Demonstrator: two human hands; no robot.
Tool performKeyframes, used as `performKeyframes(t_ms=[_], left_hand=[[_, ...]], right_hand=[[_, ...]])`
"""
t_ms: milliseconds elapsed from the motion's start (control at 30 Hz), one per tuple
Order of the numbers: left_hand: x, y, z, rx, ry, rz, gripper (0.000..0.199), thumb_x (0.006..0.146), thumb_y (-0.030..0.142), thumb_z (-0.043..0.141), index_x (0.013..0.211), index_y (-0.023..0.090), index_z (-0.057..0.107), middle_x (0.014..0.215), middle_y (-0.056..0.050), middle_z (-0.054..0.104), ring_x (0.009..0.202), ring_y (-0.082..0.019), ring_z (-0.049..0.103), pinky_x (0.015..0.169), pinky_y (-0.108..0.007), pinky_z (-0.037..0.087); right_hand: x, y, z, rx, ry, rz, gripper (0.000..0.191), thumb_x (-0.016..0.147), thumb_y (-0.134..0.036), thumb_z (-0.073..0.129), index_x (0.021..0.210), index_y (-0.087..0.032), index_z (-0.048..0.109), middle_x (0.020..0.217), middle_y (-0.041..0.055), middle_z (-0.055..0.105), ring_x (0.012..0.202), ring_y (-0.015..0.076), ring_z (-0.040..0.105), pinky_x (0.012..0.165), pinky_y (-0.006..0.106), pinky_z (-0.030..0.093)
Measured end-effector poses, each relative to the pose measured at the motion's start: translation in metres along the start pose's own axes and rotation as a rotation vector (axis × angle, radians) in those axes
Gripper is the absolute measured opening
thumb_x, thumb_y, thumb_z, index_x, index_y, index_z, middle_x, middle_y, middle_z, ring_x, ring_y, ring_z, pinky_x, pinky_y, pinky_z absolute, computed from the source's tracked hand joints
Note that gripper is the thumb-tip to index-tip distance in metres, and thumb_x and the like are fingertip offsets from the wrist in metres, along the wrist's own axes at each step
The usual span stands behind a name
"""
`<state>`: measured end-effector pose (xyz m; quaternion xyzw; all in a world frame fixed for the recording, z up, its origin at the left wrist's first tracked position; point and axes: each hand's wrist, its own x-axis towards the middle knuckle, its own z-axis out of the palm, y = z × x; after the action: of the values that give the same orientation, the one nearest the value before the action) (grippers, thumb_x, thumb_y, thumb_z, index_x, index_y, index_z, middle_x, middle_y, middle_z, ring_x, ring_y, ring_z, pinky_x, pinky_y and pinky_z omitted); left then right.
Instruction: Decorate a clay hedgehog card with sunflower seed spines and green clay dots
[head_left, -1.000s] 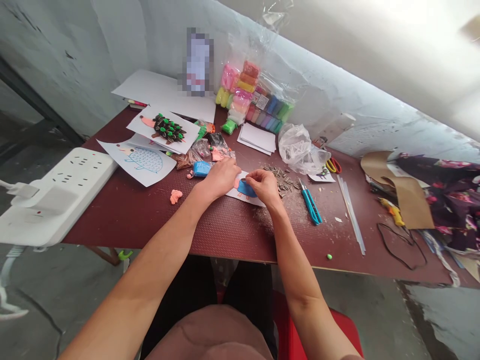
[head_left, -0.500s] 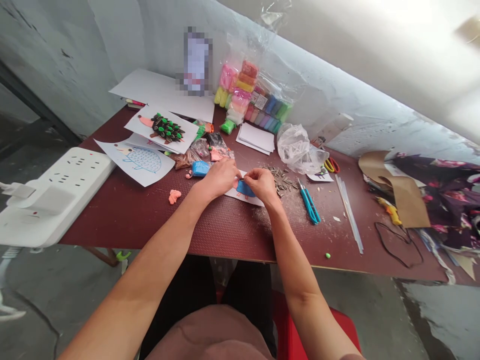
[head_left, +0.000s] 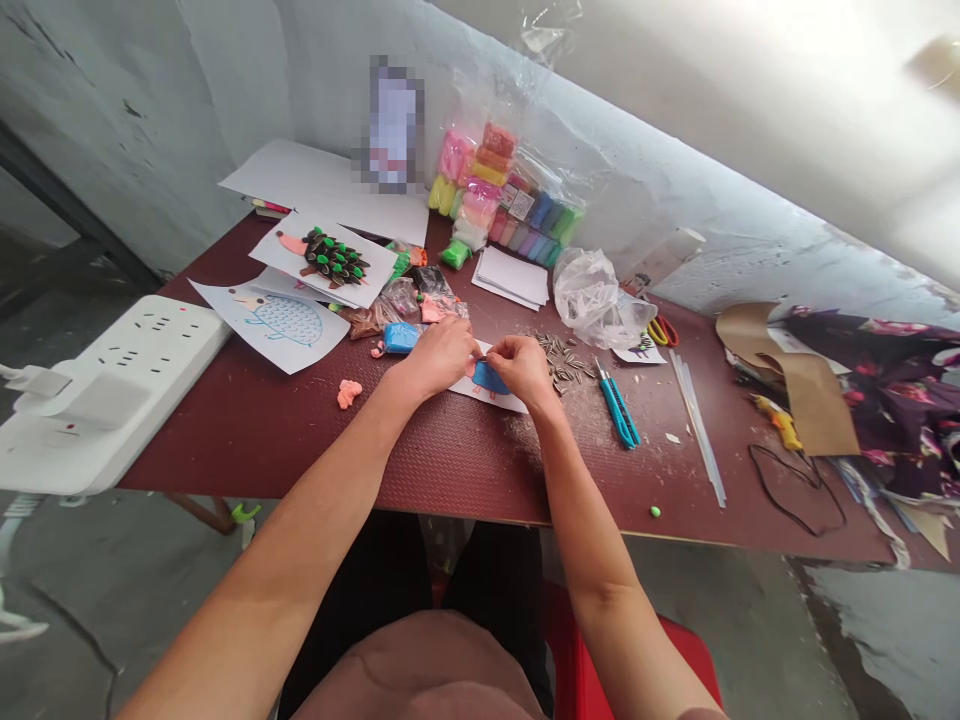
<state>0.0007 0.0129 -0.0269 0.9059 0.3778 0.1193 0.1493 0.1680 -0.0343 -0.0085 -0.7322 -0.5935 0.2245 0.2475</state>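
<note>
My left hand (head_left: 444, 355) rests with curled fingers over the left part of a small sheet of paper (head_left: 512, 401). Beside its fingertips, pink clay (head_left: 470, 368) shows in part. Flattened blue clay (head_left: 491, 378) covers the middle of the paper, above small drawn feet. Over that blue clay my right hand (head_left: 525, 368) is closed in a pinch. A tiny dark tip at its fingers looks like a sunflower seed, mostly hidden. Loose sunflower seeds (head_left: 564, 360) lie just right of this hand. What the left fingers hold, if anything, is hidden.
A blue clay pack (head_left: 401, 338) and pink clay lump (head_left: 349, 393) lie left. A seed-covered hedgehog picture (head_left: 334, 258) and a drawn one (head_left: 281, 318) are behind. Right are a utility knife (head_left: 619, 408), scissors (head_left: 664, 330) and clear sticks (head_left: 697, 428). A power strip (head_left: 142, 375) stands left.
Both hands stay in nearly the same place over the paper. The dark tip between my fingers shows less than before.
</note>
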Motion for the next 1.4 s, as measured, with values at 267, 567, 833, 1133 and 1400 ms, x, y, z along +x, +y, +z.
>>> performKeyframes(t_ms=[267,567,833,1133,1400], left_hand=[[-0.001,0.004,-0.001,0.002,0.002,-0.035,0.029,0.094,0.012,0.061,0.104,0.02,0.087,0.11,-0.012,0.071,0.112,-0.027,0.062,0.095,-0.035,0.049],[-0.002,0.002,-0.009,-0.01,0.001,0.004,0.037,0.095,0.01,0.055,0.118,0.017,0.084,0.116,-0.013,0.074,0.114,-0.027,0.065,0.098,-0.036,0.052],[0.0,-0.005,0.0,-0.034,0.026,0.018,0.033,0.096,0.012,0.059,0.115,0.02,0.085,0.116,-0.013,0.075,0.114,-0.027,0.065,0.099,-0.037,0.051],[0.001,-0.015,0.012,-0.052,0.106,0.061,0.032,0.098,0.013,0.058,0.117,0.019,0.084,0.113,-0.012,0.074,0.111,-0.026,0.063,0.097,-0.036,0.052],[0.001,-0.007,0.007,-0.039,0.082,0.011,0.035,0.096,0.008,0.055,0.114,0.017,0.084,0.116,-0.014,0.075,0.113,-0.028,0.066,0.099,-0.039,0.054]], right_hand=[[0.001,-0.004,0.0,-0.03,-0.003,0.007,0.013,0.077,-0.019,0.061,0.069,-0.019,0.071,0.072,0.002,0.073,0.068,0.0161,0.061,0.068,0.028,0.043],[-0.001,0.006,-0.011,-0.081,0.052,-0.007,0.02,0.085,-0.027,0.058,0.082,-0.019,0.076,0.074,0.0019,0.073,0.068,0.0166,0.061,0.07,0.028,0.041],[-0.006,0.048,-0.042,-0.175,0.282,0.121,0.024,0.084,-0.028,0.057,0.085,-0.017,0.079,0.083,0.0088,0.077,0.074,0.0216,0.064,0.074,0.032,0.046],[-0.004,0.079,-0.062,-0.244,0.384,0.26,0.025,0.082,-0.023,0.062,0.093,-0.018,0.084,0.09,0.0116,0.081,0.087,0.0272,0.072,0.084,0.036,0.051],[0.0,0.073,-0.052,-0.227,0.271,0.187,0.022,0.083,-0.031,0.067,0.09,-0.019,0.084,0.09,0.0099,0.082,0.083,0.0249,0.072,0.081,0.035,0.051]])
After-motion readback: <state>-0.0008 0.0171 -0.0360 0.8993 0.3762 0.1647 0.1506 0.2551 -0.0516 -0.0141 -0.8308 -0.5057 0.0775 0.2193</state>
